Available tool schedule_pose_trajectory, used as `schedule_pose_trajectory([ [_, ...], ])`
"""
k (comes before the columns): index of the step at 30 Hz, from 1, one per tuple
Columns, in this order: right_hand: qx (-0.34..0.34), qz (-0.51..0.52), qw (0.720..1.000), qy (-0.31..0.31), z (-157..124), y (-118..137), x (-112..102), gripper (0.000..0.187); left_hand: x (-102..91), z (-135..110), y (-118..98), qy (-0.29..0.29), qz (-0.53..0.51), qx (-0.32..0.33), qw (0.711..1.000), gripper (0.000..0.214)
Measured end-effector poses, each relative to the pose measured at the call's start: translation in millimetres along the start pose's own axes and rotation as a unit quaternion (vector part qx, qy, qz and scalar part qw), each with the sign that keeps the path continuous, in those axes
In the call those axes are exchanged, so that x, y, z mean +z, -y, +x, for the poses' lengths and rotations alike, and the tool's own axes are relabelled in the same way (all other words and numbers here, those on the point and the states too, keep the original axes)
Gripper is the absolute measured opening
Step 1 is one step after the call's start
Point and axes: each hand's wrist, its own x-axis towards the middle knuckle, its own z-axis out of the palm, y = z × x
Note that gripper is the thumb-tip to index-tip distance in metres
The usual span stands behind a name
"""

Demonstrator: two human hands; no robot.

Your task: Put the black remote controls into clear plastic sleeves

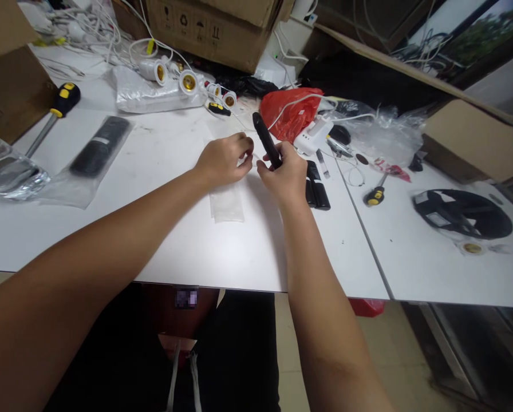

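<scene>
Screwdrivers (66, 99), white lamp sockets (188, 83), tangled cables (99, 43) and a power strip (313, 136) crowd a white worktable (188, 252) among cardboard boxes (209, 37) and plastic bags (287, 111) in what I, watching from afar, take for a small electrical assembly or packing workshop.

On the white table (179, 246) are laid a translucent plastic sleeve (227, 207) centrally, a crumpled red plastic bag (294, 122) at one o'clock, a round black disc (459, 212) at three.

A slim black handset (265, 139) is slanting up out of the right hand (288, 173), its free end pointing toward the far edge of the white table (192, 246) and leaning left. A flat, translucent plastic sleeve (227, 207) is lying nearer the front edge, partly hidden by the left hand (225, 160).
</scene>
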Motion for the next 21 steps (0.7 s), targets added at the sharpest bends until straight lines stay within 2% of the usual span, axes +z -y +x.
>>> schedule_pose_trajectory([
  [10, 0.048, 0.023, 0.998, -0.015, 3.8, -0.7, 3.1, 0.018, -0.1, -0.3, 5.0, -0.015, -0.029, 0.005, 0.999, 0.013],
  [21, 0.065, 0.094, 0.993, 0.009, 11.2, -17.3, 26.4, 0.02, -0.8, -2.3, 0.1, -0.009, -0.031, -0.004, 0.999, 0.01],
])
